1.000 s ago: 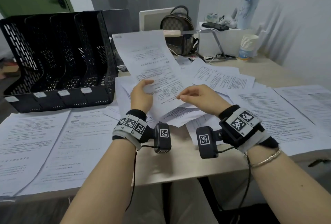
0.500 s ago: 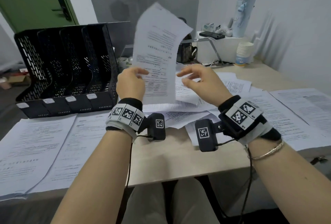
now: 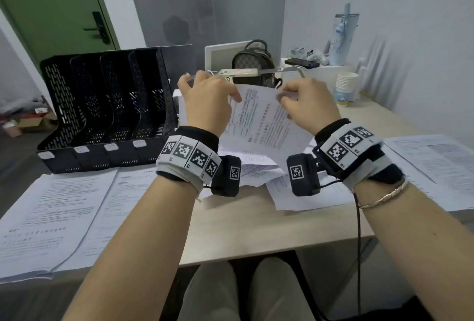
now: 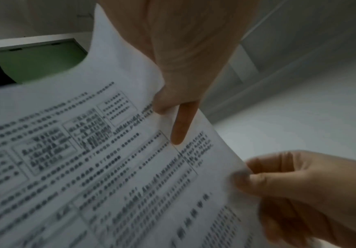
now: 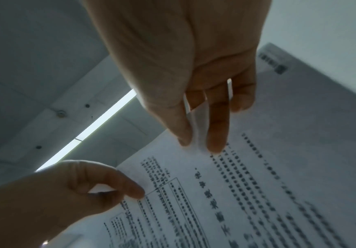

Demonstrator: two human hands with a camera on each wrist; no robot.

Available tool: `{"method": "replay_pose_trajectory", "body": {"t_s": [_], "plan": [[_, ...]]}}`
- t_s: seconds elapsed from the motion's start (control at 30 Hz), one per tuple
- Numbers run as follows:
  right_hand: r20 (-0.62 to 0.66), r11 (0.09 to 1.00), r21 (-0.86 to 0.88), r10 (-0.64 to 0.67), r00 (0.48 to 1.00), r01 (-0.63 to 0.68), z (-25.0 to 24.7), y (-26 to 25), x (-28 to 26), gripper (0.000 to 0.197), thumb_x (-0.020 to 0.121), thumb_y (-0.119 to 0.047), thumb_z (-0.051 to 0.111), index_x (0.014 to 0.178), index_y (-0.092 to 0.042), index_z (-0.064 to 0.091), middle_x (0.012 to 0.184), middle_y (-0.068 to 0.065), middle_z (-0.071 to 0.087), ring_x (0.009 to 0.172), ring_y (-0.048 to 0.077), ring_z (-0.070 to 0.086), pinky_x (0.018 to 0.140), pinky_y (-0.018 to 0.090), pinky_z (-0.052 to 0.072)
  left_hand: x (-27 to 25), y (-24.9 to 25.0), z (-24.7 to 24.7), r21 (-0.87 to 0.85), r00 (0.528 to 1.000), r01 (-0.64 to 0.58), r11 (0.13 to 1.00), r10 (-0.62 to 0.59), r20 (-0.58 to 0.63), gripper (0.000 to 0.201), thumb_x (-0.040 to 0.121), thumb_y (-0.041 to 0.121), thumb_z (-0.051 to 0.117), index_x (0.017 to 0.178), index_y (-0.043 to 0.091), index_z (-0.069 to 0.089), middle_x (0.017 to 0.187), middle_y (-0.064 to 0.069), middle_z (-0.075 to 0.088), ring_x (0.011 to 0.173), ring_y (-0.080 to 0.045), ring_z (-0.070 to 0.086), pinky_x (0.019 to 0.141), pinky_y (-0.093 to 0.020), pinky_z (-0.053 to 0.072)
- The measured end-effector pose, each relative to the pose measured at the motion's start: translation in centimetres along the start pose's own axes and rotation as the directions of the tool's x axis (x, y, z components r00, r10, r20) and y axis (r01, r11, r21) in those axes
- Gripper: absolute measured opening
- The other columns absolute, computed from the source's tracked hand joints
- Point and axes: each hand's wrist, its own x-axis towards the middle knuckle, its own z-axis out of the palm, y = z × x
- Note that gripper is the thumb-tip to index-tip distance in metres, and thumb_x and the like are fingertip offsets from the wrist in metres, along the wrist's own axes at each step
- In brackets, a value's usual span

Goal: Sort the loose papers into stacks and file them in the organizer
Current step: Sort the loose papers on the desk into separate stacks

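Observation:
I hold one printed sheet (image 3: 259, 125) in the air over the table, between both hands. My left hand (image 3: 230, 96) pinches its upper left edge, and my right hand (image 3: 283, 97) pinches its upper right edge. In the left wrist view my left hand (image 4: 168, 114) pinches the sheet (image 4: 109, 167) with one finger behind it. In the right wrist view my right hand (image 5: 196, 142) nips the sheet (image 5: 257, 176) between thumb and fingers. The black mesh organizer (image 3: 107, 105), with several slots, stands at the back left. Loose papers (image 3: 256, 169) lie under my hands.
Two stacks of sheets (image 3: 56, 213) lie at the front left, and more sheets (image 3: 436, 156) at the right. A backpack (image 3: 252, 61), a phone (image 3: 238, 72) on a stand and a stack of paper cups (image 3: 346, 83) stand at the back.
The sheet stood upright in my left hand alone. Now both hands are higher and each pinches its top edge, so it hangs down between them.

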Motion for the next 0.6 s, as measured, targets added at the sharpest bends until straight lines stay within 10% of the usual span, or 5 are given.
{"method": "replay_pose_trajectory", "body": {"t_s": [0.27,0.6], "plan": [[0.023,0.935,0.203,0.292,0.956,-0.29,0.3,2.9,-0.8,0.021,0.095,-0.017,0.049,0.092,-0.001,0.063,0.078,0.008,0.064,0.034,0.007,0.057,0.033,0.019,0.04,-0.8,-0.3,0.5,0.103,0.989,0.113,0.988,-0.102,-0.107,0.049,0.079,0.011,0.062,0.118,0.04,0.06,0.158,-0.01,0.006,0.144,-0.04,-0.003,0.106,-0.065,-0.011],[0.138,0.653,0.53,0.563,0.815,-0.541,3.4,5.7,-2.5,0.024,0.099,-0.015,0.041,0.106,0.002,0.057,0.101,0.017,0.061,0.038,0.009,0.061,0.031,0.017,0.039,-4.3,-2.5,3.5,-0.412,0.884,0.464,0.784,-0.38,0.272,0.086,0.091,0.027,0.06,0.151,0.015,-0.001,0.157,-0.018,0.006,0.145,-0.029,0.008,0.116,-0.044,0.012]]}}
